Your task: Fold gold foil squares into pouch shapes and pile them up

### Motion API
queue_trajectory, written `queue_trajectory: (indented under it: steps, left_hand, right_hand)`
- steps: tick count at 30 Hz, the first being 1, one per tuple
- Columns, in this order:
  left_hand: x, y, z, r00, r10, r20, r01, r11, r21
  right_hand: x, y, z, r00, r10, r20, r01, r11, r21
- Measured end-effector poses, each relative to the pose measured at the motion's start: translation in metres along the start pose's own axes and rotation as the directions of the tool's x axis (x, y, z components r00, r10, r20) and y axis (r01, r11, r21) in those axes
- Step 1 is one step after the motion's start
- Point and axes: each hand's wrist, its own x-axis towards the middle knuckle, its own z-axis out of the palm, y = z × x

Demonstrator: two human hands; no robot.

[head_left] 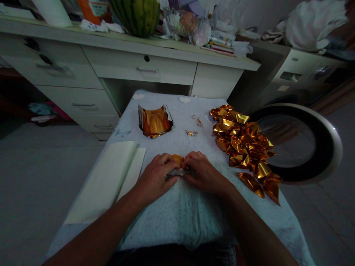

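Note:
Both my hands meet near the middle of the cloth-covered table, around a small piece of gold foil (pixel 178 159) with a silvery underside. My left hand (pixel 159 175) pinches its left side, the thumb below and the fingers above. On the right side, the curled fingers of my right hand (pixel 201 171) grip the same foil. Beyond my left hand, a curved stack of gold foil sheets (pixel 155 122) rests on the cloth. Many folded gold foil pieces (pixel 244 142) lie heaped to the right. Small twisted gold scraps (pixel 191 133) lie between stack and heap.
Pale folded paper (pixel 104 181) lies along the table's left side. Behind the table stands a white desk (pixel 122 44) with drawers, bearing a watermelon (pixel 135 16) and plastic bags. At the right, a washing machine's round door (pixel 330 144) hangs open beside the table.

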Motion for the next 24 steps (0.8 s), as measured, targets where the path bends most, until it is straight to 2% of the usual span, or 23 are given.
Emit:
queue_trajectory:
  steps: [5, 13, 24]
  left_hand:
    - [-0.0008, -0.001, 0.0004, 1.0, 0.027, -0.008, -0.027, 0.999, -0.019]
    - [-0.0019, 0.0019, -0.0005, 0.999, 0.021, -0.025, -0.022, 0.999, -0.032]
    - [-0.002, 0.0024, -0.0002, 0.998, 0.039, -0.05, -0.04, 0.999, -0.033]
  right_hand:
    - [-0.003, 0.0026, -0.0035, 0.999, -0.04, 0.035, 0.039, 0.999, 0.038]
    - [-0.0054, 0.0072, -0.0033, 0.998, -0.038, 0.057, 0.036, 0.998, 0.044]
    - [-0.004, 0.0066, -0.0047, 0.999, -0.027, 0.045, 0.024, 0.998, 0.063]
